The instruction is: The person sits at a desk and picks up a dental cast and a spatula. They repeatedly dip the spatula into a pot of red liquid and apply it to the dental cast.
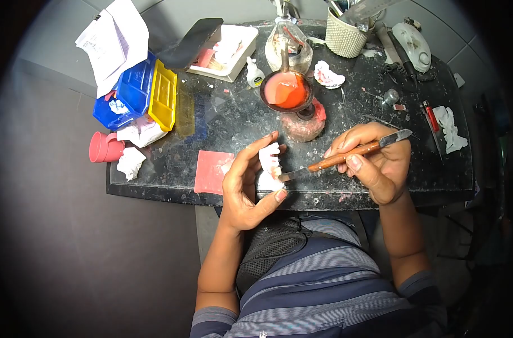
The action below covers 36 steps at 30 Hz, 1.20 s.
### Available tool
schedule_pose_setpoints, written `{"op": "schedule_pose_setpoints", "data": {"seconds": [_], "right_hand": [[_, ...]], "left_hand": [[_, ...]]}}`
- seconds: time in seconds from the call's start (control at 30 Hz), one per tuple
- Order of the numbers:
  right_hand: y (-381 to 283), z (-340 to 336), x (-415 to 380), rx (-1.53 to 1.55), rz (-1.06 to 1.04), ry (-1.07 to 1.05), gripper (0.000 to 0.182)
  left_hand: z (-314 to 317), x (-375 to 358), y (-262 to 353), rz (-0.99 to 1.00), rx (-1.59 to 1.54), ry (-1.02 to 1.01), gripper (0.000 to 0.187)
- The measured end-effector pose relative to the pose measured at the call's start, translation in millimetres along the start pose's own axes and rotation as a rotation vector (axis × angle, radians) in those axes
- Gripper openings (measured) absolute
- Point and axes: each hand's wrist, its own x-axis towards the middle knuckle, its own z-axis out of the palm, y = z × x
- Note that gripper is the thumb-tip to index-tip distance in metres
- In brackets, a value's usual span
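My left hand (241,194) is curled around a white plaster dental cast (269,160), fingers behind it and thumb at its near edge. A wax knife (346,160) with a wooden handle and metal ends lies between the fingers and thumb of my right hand (389,166). Its left blade reaches the cast's right side, and whether it touches is hard to tell. A pink wax sheet (212,173) lies left of my left hand. Beyond both hands, a dark pan (262,97) with orange-red molten wax (284,90) sits above a rounded, pink-stained base (301,127).
Blue and yellow bins (165,96), a pink mug (104,149) and crumpled white tissue (131,162) line the left side. At the back are a white tray (234,70), a small bottle (254,73) and a tool basket (344,39). A red-handled tool (432,118) lies right.
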Motion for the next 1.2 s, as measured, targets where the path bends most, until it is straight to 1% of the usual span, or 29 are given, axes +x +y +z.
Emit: {"op": "schedule_pose_setpoints", "data": {"seconds": [0.17, 0.27, 0.37, 0.47, 0.53, 0.63, 0.73, 0.87, 0.97, 1.03, 1.13, 1.2], "right_hand": [[-0.1, 1.3, 0.0, 0.001, -0.003, -0.022, 0.014], [1.7, 4.4, -1.0, -0.039, 0.030, 0.040, 0.014], [2.9, 3.2, -1.0, -0.045, -0.016, 0.020, 0.014], [1.6, 1.6, -1.9, -0.005, 0.004, -0.004, 0.014], [0.6, 3.8, -2.3, -0.033, 0.024, 0.037, 0.014], [-0.8, 2.2, -1.0, -0.012, -0.007, -0.014, 0.013], [0.4, 1.0, -2.0, -0.012, -0.005, 0.015, 0.013], [0.5, 1.7, -1.8, -0.012, 0.012, 0.002, 0.013], [3.7, 1.9, -0.4, -0.069, -0.032, 0.031, 0.014], [4.6, -0.2, 1.9, -0.162, -0.104, -0.034, 0.015], [8.9, -4.0, 1.8, -0.167, -0.156, -0.078, 0.017], [7.9, -4.8, 1.8, -0.137, -0.157, -0.069, 0.017]], "left_hand": [[-4.1, 0.2, -3.6, 0.023, 0.033, -0.020, 0.078], [-4.8, 0.1, -4.4, 0.041, 0.066, -0.032, 0.078], [-4.8, 0.3, -4.2, 0.033, 0.073, -0.029, 0.078], [-4.3, 0.4, -2.8, 0.037, 0.057, -0.026, 0.078], [-4.0, 0.4, -2.2, 0.025, 0.052, -0.025, 0.078], [-4.8, 0.4, -3.5, 0.034, 0.049, -0.028, 0.078], [-0.7, 0.3, -0.4, 0.007, -0.008, -0.002, 0.078], [-2.5, -0.1, -2.2, 0.005, 0.000, -0.007, 0.078], [-4.7, 0.0, -4.4, 0.031, 0.048, -0.031, 0.079], [-4.1, 0.0, -4.3, 0.031, 0.064, -0.038, 0.079], [-4.0, -0.4, -4.8, 0.033, 0.065, -0.035, 0.079], [-4.4, -0.1, -4.4, 0.038, 0.075, -0.037, 0.079]]}}
